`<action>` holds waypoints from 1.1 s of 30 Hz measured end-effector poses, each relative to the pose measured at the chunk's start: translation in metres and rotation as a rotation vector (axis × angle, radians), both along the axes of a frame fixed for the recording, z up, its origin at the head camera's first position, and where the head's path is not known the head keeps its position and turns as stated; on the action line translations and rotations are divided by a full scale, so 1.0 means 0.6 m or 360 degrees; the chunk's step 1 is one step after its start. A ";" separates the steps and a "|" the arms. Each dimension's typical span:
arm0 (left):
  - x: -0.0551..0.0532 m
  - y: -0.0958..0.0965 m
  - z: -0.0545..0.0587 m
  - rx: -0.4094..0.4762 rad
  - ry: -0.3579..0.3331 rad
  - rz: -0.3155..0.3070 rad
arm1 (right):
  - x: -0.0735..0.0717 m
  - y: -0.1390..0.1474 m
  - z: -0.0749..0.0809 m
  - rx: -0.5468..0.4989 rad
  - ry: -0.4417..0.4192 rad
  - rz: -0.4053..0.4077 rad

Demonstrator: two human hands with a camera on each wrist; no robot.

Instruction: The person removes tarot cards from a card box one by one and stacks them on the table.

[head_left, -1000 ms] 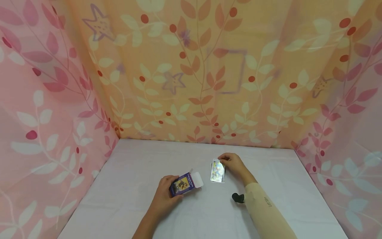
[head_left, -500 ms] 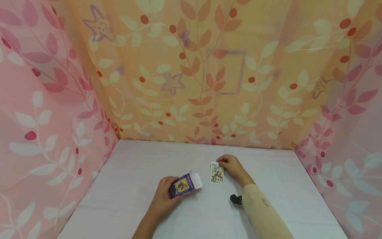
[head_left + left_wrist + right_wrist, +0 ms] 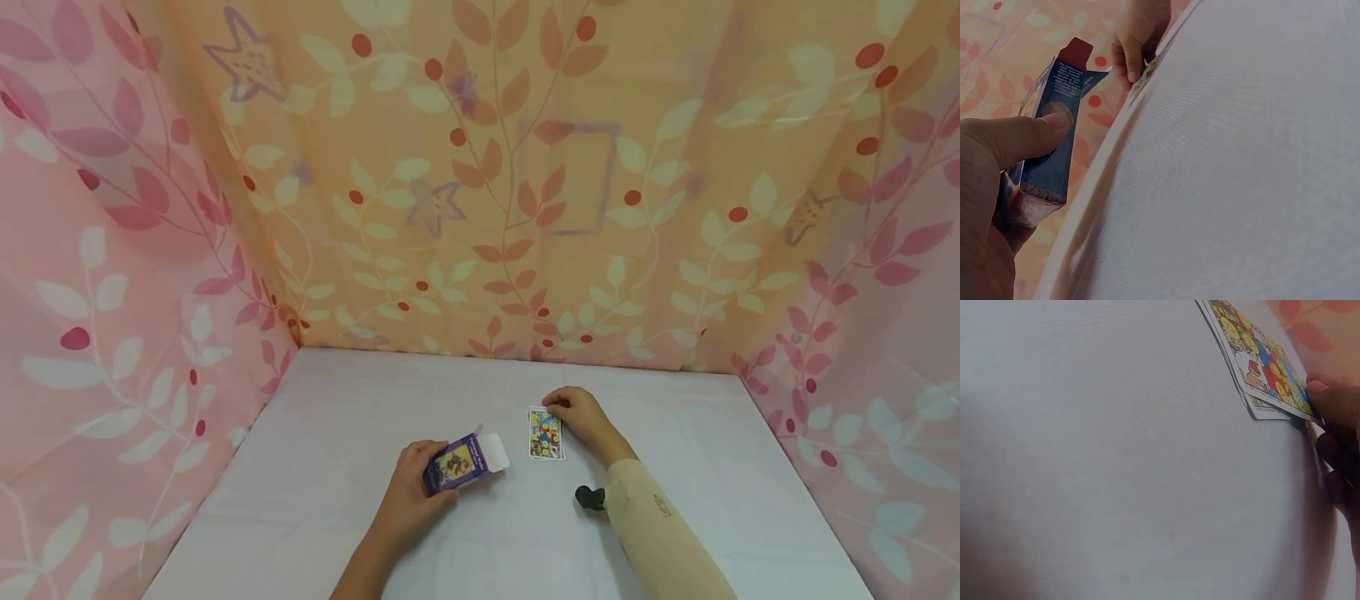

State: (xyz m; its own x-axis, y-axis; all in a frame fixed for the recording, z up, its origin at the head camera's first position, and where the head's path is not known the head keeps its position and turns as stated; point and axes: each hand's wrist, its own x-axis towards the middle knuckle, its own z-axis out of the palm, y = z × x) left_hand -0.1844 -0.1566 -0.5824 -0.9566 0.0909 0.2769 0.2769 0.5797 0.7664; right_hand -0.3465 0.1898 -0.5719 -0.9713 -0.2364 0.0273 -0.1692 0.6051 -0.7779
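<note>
My left hand (image 3: 415, 492) grips a purple tarot card box (image 3: 459, 462), thumb along one narrow side in the left wrist view. The box's white end flap (image 3: 495, 452) stands open toward the right. To the right of it, a colourful tarot card (image 3: 545, 434) lies slightly askew over at least one other card (image 3: 1264, 412). With thumb and fingers, my right hand (image 3: 587, 417) pinches this upper card at its far right corner. The right wrist view shows the thumb (image 3: 1329, 400) on the printed face and the other fingers beneath.
A white cloth (image 3: 360, 400) covers the table. A black object (image 3: 590, 497) sticks out from the right sleeve at the wrist. Floral curtains (image 3: 480, 183) enclose the back and both sides.
The right hand and the upper card have shifted slightly toward me. The glare on the card has gone, so its picture shows. The right forearm has moved a little left; the left hand keeps its place.
</note>
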 end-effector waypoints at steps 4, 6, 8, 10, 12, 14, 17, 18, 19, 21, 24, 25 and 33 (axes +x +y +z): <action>0.000 -0.001 0.000 0.0010 -0.0011 0.0005 | -0.003 -0.001 -0.001 0.0036 0.0037 0.0018; 0.000 -0.001 0.000 0.0011 -0.0014 0.0009 | -0.004 -0.001 -0.001 0.0036 0.0051 0.0025; 0.000 -0.001 0.001 0.0010 -0.0013 0.0012 | -0.005 -0.001 -0.001 0.0035 0.0065 0.0035; 0.001 -0.001 0.002 0.0010 -0.0013 0.0015 | -0.006 -0.001 -0.002 0.0041 0.0071 0.0042; 0.001 0.000 0.004 0.0010 -0.0016 0.0016 | -0.007 -0.001 -0.002 0.0054 0.0069 0.0041; 0.001 0.000 0.005 0.0013 -0.0021 0.0014 | -0.008 -0.002 -0.003 0.0070 0.0058 0.0038; 0.001 0.001 0.006 0.0010 -0.0034 0.0011 | -0.008 -0.003 -0.003 0.0089 0.0039 0.0033; 0.000 0.000 0.006 0.0009 -0.0040 0.0011 | -0.008 -0.004 -0.004 0.0093 0.0034 0.0034; 0.000 0.000 0.006 0.0008 -0.0043 0.0009 | -0.008 -0.004 -0.004 0.0092 0.0025 0.0031; 0.000 0.000 0.006 0.0003 -0.0054 0.0007 | -0.007 -0.005 -0.005 0.0101 0.0028 0.0033; 0.000 -0.001 0.006 0.0001 -0.0055 0.0000 | -0.007 -0.005 -0.006 0.0104 0.0027 0.0033; 0.000 -0.001 0.006 0.0001 -0.0052 -0.0002 | -0.007 -0.005 -0.006 0.0106 0.0023 0.0029; 0.002 0.002 0.006 0.0012 -0.0039 -0.0001 | -0.002 0.000 -0.008 0.0031 -0.0027 -0.0021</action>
